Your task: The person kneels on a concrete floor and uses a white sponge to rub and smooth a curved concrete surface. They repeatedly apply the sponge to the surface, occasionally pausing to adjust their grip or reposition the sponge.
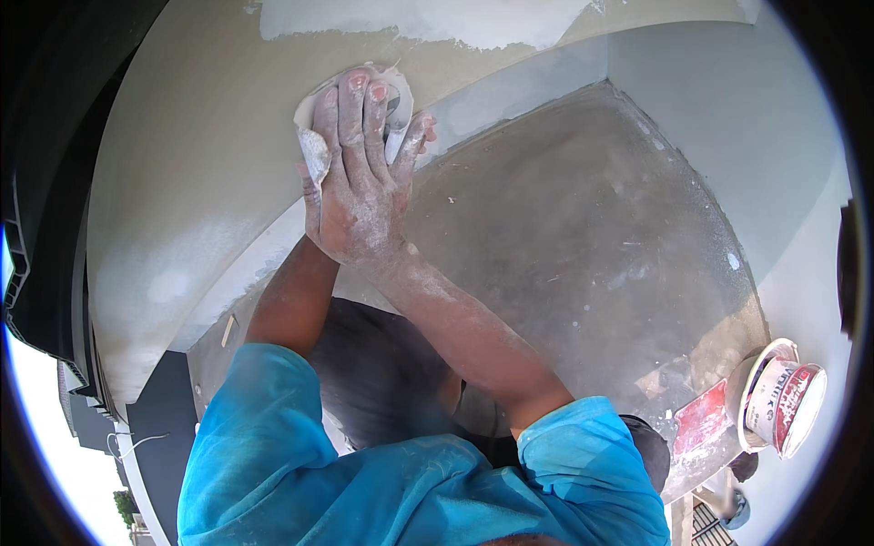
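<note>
My right hand (pixel 357 196), coated in pale dust, presses up against the pale wall (pixel 209 118). Its fingers lie along a round, dusty sheet (pixel 314 105) that looks like a sanding disc. The disc's edges curl up at both sides of the fingers, with one fold beside the thumb side. Behind the right hand sits my left hand (pixel 429 126), mostly hidden. Only a few fingertips show past the little-finger side, so its grip cannot be made out. Both arms reach forward and meet at the wall, forearms crossing near the wrists.
White filler patches (pixel 410 20) mark the wall above. A dusty grey floor (pixel 583 237) spreads below to the right. A red-and-white bucket (pixel 778 400) stands at the lower right, beside a red flat piece (pixel 701 419). A loose wire (pixel 137 443) hangs at lower left.
</note>
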